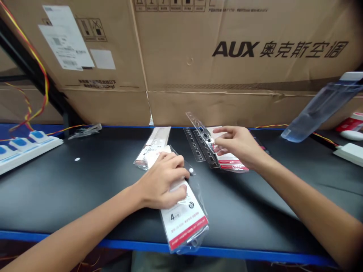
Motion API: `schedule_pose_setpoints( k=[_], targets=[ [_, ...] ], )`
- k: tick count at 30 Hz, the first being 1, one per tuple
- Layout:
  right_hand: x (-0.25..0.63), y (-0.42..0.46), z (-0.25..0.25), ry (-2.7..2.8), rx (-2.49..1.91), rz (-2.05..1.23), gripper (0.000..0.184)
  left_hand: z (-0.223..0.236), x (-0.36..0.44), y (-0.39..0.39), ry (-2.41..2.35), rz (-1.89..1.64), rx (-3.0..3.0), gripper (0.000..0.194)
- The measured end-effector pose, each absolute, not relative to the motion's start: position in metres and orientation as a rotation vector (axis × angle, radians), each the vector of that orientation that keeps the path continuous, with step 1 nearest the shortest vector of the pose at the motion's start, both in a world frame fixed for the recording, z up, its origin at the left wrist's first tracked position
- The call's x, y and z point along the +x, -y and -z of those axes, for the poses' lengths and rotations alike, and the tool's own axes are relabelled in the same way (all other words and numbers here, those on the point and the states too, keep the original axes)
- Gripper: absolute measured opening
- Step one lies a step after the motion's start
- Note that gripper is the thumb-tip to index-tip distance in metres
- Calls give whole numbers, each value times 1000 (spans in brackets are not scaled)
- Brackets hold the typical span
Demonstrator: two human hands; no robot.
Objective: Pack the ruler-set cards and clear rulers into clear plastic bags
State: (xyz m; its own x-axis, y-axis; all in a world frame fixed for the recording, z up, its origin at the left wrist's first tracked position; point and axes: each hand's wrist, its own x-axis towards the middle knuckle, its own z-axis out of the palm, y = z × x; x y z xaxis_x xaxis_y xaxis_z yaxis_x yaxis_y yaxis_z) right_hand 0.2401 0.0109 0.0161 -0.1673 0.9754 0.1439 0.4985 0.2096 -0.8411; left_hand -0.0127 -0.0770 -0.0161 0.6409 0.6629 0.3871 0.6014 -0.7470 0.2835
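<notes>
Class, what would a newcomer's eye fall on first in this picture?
First, the big cardboard printed AUX, standing across the back. Near the front, the left hand rests on a white-and-red packet; farther back, the right hand holds a clear stencil ruler.

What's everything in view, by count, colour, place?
Front packet: one, white and red, centre
Rear packet: at least one, pale, behind it
Right packet: count unclear, white and red, centre right
Stencil rulers: at least three, transparent, beside it
Table: one, black and blue, underneath
Cardboard: count unclear, brown, behind table
Power strip: one, white and blue, left
Disc: one, white, left
Cables: several, red and yellow, both sides
Container: one, clear blue, right
Block: one, white, right edge
Oval object: one, white, right edge
Left hand: one, on front packet
Right hand: one, at stencil rulers
</notes>
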Motion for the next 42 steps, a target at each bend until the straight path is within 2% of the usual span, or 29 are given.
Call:
schedule_pose_setpoints(
  k=[3, 6, 10, 13, 21, 34, 39, 42],
  targets=[
    [241, 2, -22, 1538, -1275, -1348, 31, 15, -16, 74, -1114, -749, 2721, 20],
    [231, 19, -20, 1574, -1212, -1586, 17, 15, -16, 72, -1127, -773, 2728, 16],
    [215, 33, -10, 1618, -1131, -1779, 11, 16, -17, 73, -1149, -773, 2730, 4],
    [210, 37, -7, 1647, -1105, -1778, 11, 16, -17, 73, -1163, -783, 2710, 3],
    [212, 35, 2, 1891, -1102, -1515, 14, 13, -17, 72, -1104, -827, 2646, 2],
    [213, 33, 2, 1930, -1106, -1551, 19, 15, -18, 73, -1042, -884, 2606, 7],
    [214, 32, 5, 1966, -1061, -1663, 19, 15, -19, 73, -1045, -895, 2617, 8],
    [217, 31, 4, 2005, -1026, -1727, 28, 14, -20, 73, -1051, -912, 2631, 7]
  ],
)
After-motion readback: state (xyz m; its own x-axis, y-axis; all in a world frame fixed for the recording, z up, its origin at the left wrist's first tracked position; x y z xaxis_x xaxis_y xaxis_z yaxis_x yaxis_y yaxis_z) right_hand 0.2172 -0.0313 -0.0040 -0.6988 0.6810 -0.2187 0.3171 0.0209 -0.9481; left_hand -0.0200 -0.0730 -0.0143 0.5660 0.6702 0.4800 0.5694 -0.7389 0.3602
